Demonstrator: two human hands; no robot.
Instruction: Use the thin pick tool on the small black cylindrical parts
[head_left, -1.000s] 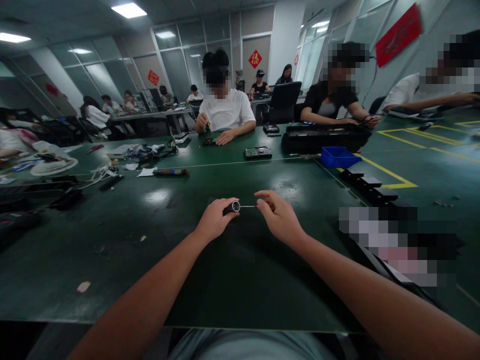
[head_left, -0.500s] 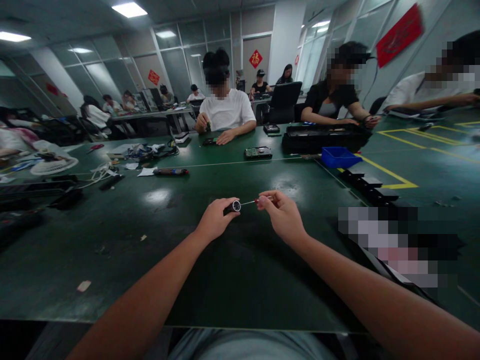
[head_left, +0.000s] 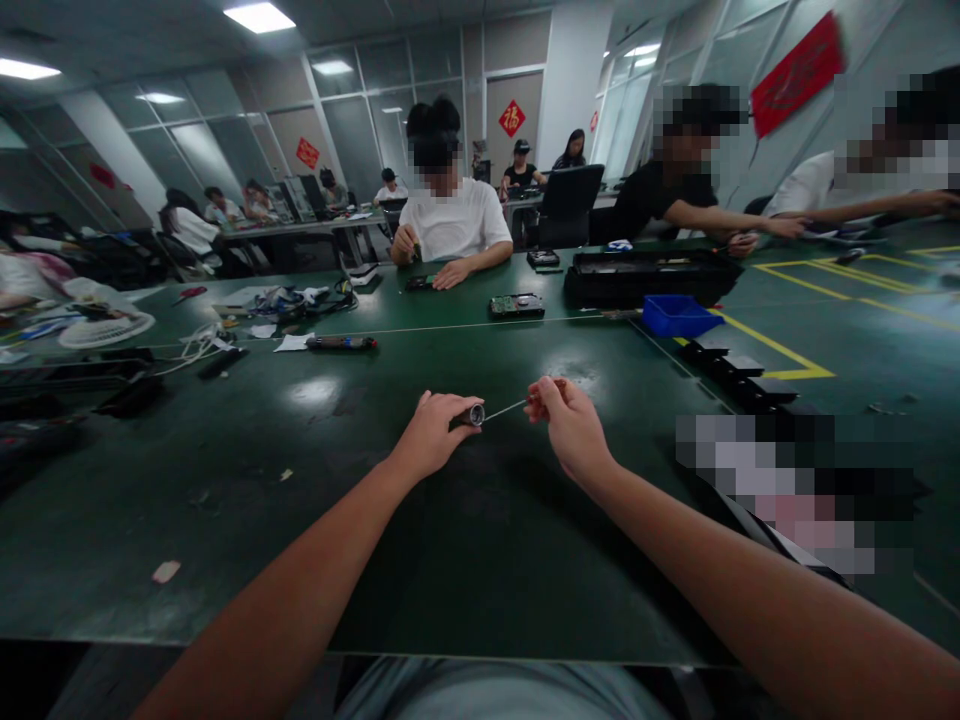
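My left hand [head_left: 431, 435] is closed round a small dark cylinder with a silver ring end [head_left: 473, 414], held just above the green table [head_left: 465, 540]. My right hand [head_left: 570, 425] pinches a thin metal pin with a red tip [head_left: 517, 405]. The pin's free end points into the cylinder's open end. Both hands are near the middle of the table, close together.
Across the table a person in a white shirt [head_left: 452, 225] works over a circuit board [head_left: 515, 305]. A black case [head_left: 649, 275] and a blue tray [head_left: 677, 315] lie at the right, with black blocks [head_left: 739, 365] beside them. Cables and tools [head_left: 285, 305] clutter the left.
My right hand has lifted a little and tilted the pin, so its red end is now higher than the cylinder. The left hand barely moved. The person at the far right reached an arm out.
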